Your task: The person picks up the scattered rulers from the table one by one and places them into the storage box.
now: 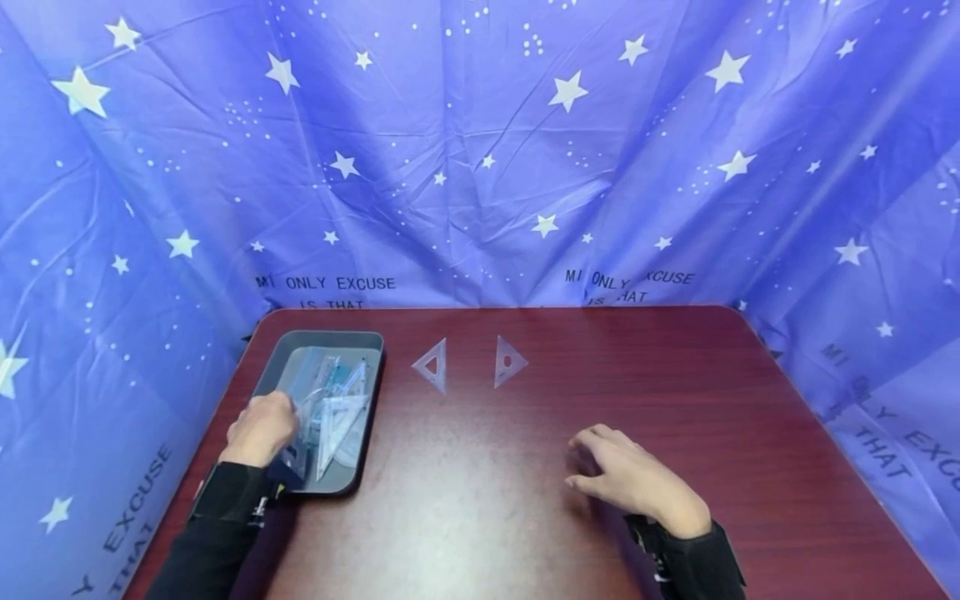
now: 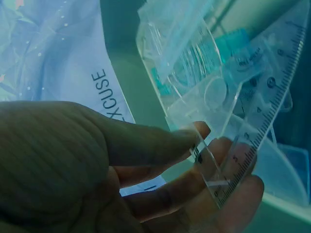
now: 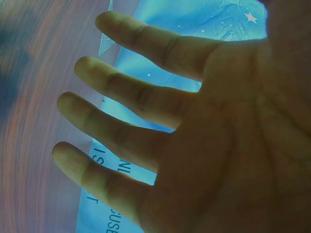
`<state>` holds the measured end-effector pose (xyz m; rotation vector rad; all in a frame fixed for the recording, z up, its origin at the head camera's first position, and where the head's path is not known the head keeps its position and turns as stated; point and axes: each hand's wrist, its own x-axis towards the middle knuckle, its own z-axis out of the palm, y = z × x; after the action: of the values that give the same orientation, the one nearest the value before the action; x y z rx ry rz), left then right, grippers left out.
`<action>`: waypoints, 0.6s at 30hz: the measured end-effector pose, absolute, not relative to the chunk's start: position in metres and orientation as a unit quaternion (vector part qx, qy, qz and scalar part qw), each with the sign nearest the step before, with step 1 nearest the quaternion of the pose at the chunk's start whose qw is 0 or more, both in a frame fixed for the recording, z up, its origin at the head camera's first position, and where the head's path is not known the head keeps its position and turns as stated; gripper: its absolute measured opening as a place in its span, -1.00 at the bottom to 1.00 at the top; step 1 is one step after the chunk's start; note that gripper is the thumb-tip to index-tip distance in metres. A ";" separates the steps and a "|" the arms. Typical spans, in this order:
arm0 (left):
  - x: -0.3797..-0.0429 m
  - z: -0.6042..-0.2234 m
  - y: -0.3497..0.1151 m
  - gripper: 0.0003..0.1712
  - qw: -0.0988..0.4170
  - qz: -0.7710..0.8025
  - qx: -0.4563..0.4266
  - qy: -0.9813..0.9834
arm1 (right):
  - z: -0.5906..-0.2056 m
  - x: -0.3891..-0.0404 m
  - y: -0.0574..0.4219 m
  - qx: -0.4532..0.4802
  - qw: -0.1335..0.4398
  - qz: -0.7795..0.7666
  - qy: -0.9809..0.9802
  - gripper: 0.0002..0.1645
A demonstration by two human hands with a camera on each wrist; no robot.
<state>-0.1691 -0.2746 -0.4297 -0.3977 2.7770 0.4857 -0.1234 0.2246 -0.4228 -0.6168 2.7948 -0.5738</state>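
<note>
My left hand is over the near left part of a grey tray. In the left wrist view, its thumb and fingers pinch the corner of a clear set square with a printed scale along one edge. More clear plastic drawing tools overlap in the tray behind it, among them a triangle in the head view. The right hand is above the right half of the table, holding nothing; its fingers are spread and nearly straight in the right wrist view.
Two small clear set squares, a left one and a right one, lie apart on the red-brown table, right of the tray. A blue curtain with white stars hangs behind the table and at both sides.
</note>
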 end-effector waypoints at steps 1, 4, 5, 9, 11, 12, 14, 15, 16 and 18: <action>-0.169 -0.430 -0.275 -0.67 0.142 0.167 -0.141 0.965 | -0.423 -0.123 0.224 -0.209 0.111 -0.196 0.952 -0.45; -0.170 -0.431 -0.277 -0.69 0.127 0.164 -0.144 0.968 | -0.423 -0.123 0.224 -0.211 0.111 -0.199 0.951 -0.46; -0.171 -0.432 -0.278 -0.69 0.124 0.163 -0.143 0.968 | -0.424 -0.123 0.223 -0.212 0.112 -0.200 0.950 -0.46; -0.170 -0.435 -0.281 -0.67 0.118 0.165 -0.140 0.969 | -0.424 -0.123 0.223 -0.219 0.113 -0.201 0.948 -0.47; -0.169 -0.435 -0.282 -0.67 0.113 0.165 -0.137 0.970 | -0.424 -0.123 0.223 -0.219 0.114 -0.202 0.948 -0.46; -0.169 -0.435 -0.282 -0.68 0.109 0.166 -0.136 0.971 | -0.423 -0.124 0.224 -0.219 0.113 -0.201 0.948 -0.46; -0.169 -0.434 -0.282 -0.71 0.102 0.166 -0.134 0.972 | -0.423 -0.125 0.224 -0.221 0.112 -0.198 0.948 -0.46; -0.169 -0.433 -0.282 -0.73 0.101 0.166 -0.134 0.972 | -0.423 -0.125 0.225 -0.220 0.113 -0.198 0.948 -0.47; -0.169 -0.431 -0.281 -0.74 0.098 0.165 -0.135 0.972 | -0.422 -0.126 0.225 -0.219 0.114 -0.199 0.948 -0.46; -0.169 -0.427 -0.279 -0.76 0.098 0.166 -0.136 0.972 | -0.422 -0.126 0.225 -0.217 0.117 -0.200 0.948 -0.47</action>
<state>-0.1688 -0.2791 -0.4275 -0.4037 2.8764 0.4904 -0.1265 0.2251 -0.4218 -0.6357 2.7754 -0.5855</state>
